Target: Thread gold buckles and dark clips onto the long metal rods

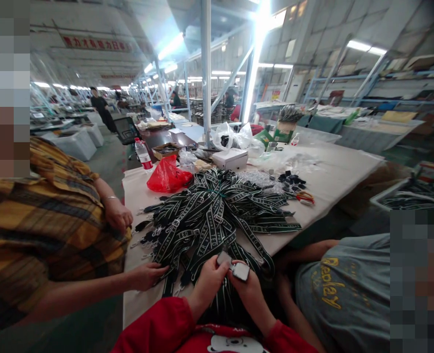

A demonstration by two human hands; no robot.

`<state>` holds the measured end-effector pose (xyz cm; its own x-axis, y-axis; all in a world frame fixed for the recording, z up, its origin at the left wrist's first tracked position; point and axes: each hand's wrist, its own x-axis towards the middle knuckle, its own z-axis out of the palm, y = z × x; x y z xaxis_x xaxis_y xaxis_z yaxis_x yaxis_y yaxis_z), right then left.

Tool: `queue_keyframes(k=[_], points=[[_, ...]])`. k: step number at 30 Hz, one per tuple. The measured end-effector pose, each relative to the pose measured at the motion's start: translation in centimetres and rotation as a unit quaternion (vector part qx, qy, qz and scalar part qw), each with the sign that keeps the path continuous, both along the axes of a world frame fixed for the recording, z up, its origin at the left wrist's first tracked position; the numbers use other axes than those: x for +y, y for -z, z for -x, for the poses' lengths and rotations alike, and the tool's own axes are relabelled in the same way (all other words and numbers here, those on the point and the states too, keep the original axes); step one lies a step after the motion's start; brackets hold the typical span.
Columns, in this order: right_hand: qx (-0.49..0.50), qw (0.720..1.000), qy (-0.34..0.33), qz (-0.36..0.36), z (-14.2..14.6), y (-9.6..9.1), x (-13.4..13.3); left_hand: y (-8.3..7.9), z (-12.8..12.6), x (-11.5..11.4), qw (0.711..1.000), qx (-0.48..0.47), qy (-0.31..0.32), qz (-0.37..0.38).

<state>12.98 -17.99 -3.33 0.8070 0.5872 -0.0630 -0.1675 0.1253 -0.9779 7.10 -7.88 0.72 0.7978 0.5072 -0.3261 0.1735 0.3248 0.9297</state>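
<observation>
Head view shows the left hand (208, 282) pinching a grey piece (223, 258), small and roughly rectangular, while the right hand (249, 292) grips a silvery piece (241, 271), squarish, pale-faced and dark-edged, near it. Both sit above heaped dark straps (211, 228), white-lettered and pale-striped, on the table (332, 171).

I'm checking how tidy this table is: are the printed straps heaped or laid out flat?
Heaped: the printed straps overlap in a mound on the table, with ends splaying outward.
</observation>
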Motion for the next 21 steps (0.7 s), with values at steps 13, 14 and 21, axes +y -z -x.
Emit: queue_keyframes(k=[13,14,21], points=[[0.06,0.996,0.058,0.02,-0.1,-0.3,-0.2,1.0,0.0,0.5,0.991,0.058,0.091,0.074],[0.075,0.995,0.061,0.023,-0.2,-0.3,-0.4,1.1,-0.2,0.4,0.991,0.058,0.092,0.074],[0.167,0.98,0.097,0.038,-1.5,1.7,-1.3,3.1,-1.1,-0.7,0.99,0.08,0.092,0.066]])
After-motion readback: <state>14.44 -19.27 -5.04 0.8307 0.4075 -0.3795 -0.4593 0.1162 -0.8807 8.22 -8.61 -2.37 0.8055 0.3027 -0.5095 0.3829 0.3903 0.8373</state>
